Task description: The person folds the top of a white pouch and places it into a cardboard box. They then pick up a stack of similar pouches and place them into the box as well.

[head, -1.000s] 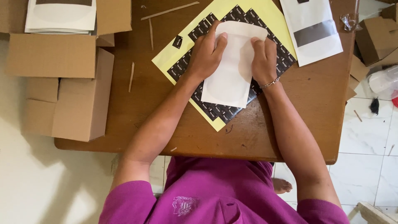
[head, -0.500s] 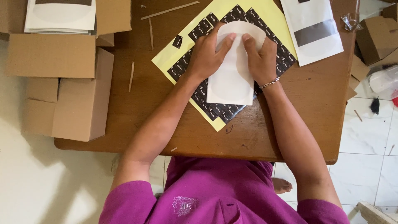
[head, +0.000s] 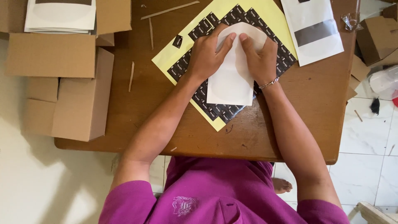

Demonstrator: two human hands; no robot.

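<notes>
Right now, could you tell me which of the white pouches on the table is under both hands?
The plain white pouch on the yellow sticker sheet; the banded pouch and the stack lie untouched.

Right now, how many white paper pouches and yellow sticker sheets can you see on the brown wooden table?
White paper pouches: 2, one under both hands and one with a grey stripe
Yellow backing sheet of black stickers: 1
Stack of white pouches on the cardboard boxes, not on the table: 1
Total: 4

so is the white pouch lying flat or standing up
Lying flat: the white pouch rests on the sticker sheet, pressed down by both hands.
</notes>
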